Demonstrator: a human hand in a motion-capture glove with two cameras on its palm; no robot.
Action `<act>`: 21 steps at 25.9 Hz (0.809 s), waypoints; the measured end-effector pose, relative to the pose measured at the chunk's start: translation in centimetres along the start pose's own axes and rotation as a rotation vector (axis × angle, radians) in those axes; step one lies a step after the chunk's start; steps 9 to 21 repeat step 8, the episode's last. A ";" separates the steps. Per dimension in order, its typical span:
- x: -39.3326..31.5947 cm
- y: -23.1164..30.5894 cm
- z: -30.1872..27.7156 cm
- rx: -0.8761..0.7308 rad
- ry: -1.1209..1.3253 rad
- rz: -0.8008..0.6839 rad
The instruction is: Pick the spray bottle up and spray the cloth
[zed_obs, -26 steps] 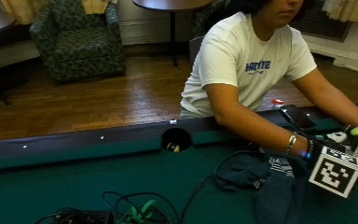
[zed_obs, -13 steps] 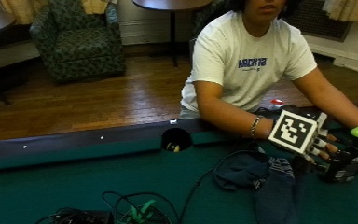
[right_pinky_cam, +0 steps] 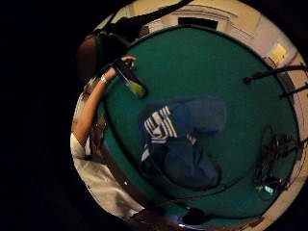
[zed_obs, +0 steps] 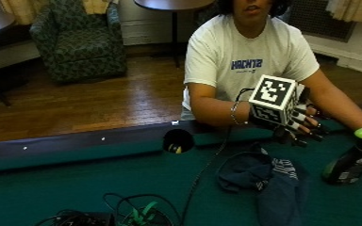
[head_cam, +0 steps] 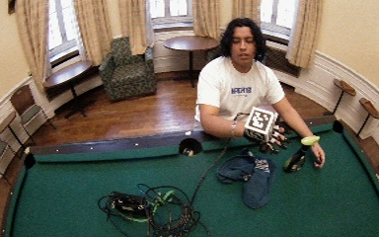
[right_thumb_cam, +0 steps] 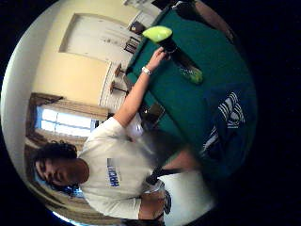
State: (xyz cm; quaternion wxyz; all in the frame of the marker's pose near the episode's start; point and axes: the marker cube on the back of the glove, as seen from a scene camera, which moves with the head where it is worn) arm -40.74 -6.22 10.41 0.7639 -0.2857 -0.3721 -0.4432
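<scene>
Green felt covers the desk in the outside view, where the gloved right hand hovers with fingers spread, holding nothing, above the dark blue cloth. The spray bottle stands right of the cloth, the bare hand beside it. Both palm views show cloth and bottle apart, so pickup and spraying remain.
</scene>
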 end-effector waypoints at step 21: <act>0.9 1.1 -2.9 0.072 0.086 0.042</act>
